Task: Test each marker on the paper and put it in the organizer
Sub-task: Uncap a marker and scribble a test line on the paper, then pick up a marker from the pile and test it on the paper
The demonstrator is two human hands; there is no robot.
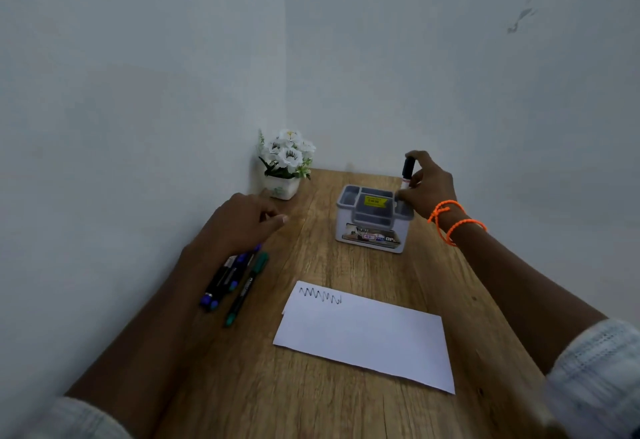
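pale checked sleeves [595,379], 2 orange cord bracelets [450,218]

A plain home or office desk corner: wooden desk [346,386], bare walls [138,57], potted artificial flowers [285,161].

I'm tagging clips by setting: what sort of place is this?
Probably a small home or office desk set in a room corner: a wooden desk against plain walls, a grey organizer, a sheet of paper, and a potted flower.
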